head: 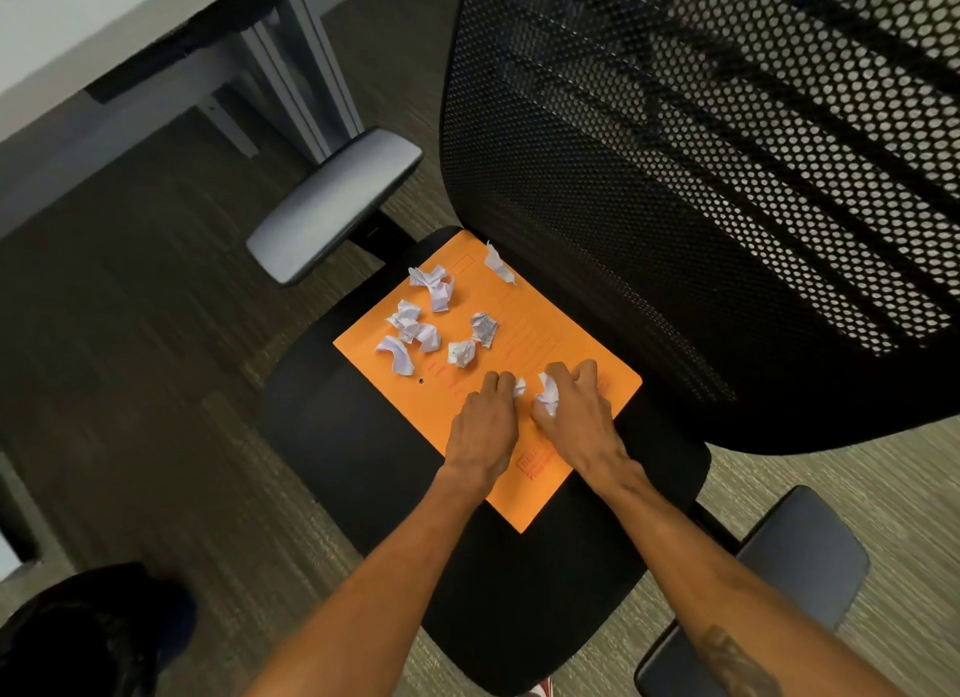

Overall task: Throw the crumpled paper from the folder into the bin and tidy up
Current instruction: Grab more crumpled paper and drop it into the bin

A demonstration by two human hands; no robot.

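An orange folder (566,353) lies flat on the black seat of an office chair (363,452). Several crumpled white paper pieces (431,312) are scattered over its far half. My left hand (485,426) rests on the folder with its fingers curled round a small crumpled piece (519,386). Right beside it, my right hand (576,410) is closed on a larger crumpled piece (548,395). The two hands almost touch near the folder's middle.
The chair's black mesh backrest (701,177) rises close behind the folder. Grey armrests stand at the left (332,208) and lower right (800,556). A black bin (78,639) sits on the carpet at the bottom left. A desk (130,31) fills the upper left.
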